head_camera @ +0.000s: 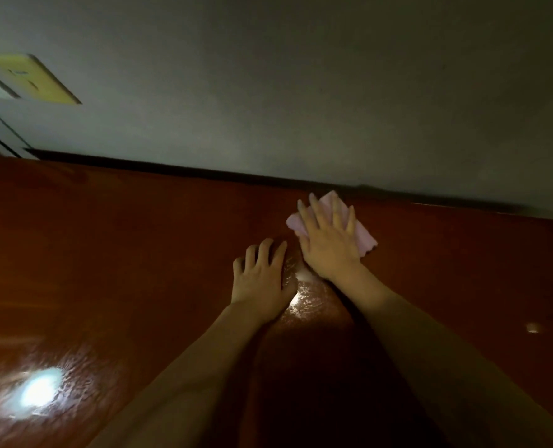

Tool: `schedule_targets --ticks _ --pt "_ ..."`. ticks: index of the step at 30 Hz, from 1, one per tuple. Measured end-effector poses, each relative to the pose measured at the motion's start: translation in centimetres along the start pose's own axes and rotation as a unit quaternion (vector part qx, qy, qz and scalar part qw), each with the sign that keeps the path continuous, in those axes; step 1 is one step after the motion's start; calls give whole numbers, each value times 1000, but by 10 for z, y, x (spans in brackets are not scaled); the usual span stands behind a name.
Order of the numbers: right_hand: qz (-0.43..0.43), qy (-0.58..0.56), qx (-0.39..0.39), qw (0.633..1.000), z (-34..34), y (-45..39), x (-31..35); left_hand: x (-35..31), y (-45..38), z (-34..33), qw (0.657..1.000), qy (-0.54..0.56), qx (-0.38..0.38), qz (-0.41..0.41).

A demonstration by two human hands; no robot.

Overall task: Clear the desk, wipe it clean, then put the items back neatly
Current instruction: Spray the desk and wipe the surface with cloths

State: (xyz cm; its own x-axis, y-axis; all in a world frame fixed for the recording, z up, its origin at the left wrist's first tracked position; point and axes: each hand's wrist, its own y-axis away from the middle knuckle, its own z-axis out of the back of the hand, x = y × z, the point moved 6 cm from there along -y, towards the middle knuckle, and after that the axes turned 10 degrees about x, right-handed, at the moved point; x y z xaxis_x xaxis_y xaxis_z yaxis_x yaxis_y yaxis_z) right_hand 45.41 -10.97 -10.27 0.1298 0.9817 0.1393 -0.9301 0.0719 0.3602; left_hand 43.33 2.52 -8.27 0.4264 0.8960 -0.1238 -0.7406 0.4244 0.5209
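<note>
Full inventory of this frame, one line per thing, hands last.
desk: 1, glossy reddish-brown wood, fills the lower frame, light glare on it
cloth: 1, pink, far edge of the desk near the wall, under the right hand
wall: 1, grey-white, behind the desk
yellow panel: 1, yellow, on the wall, upper left, blurred
left hand: 1, fingers bent, tips resting on the bare desk beside the cloth
right hand: 1, fingers spread flat, pressing the cloth
</note>
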Motion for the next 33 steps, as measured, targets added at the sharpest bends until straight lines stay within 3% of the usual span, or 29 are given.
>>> schedule_targets --ticks 4,9,14,20,26,29,33 --pt "5 0 7 1000 -23 61 -29 -22 1 -2 1000 9 -3 11" --pt "-141 -11 31 989 -21 93 -115 -64 -6 -7 999 -19 -7 -46" --pt "-243 -55 -6 968 3 44 -143 -70 -8 -12 997 -32 -13 -75" --pt "-133 -27 -5 991 3 19 -82 -59 -2 -15 996 -31 -19 -83" --pt "-9 30 5 1000 -42 111 -58 -59 14 -19 998 -37 -5 -56" --pt "-9 59 49 997 -66 159 -79 -64 16 -16 998 -37 -3 -46" --pt "-102 42 15 994 -53 165 -115 -71 24 -18 997 -41 6 -72"
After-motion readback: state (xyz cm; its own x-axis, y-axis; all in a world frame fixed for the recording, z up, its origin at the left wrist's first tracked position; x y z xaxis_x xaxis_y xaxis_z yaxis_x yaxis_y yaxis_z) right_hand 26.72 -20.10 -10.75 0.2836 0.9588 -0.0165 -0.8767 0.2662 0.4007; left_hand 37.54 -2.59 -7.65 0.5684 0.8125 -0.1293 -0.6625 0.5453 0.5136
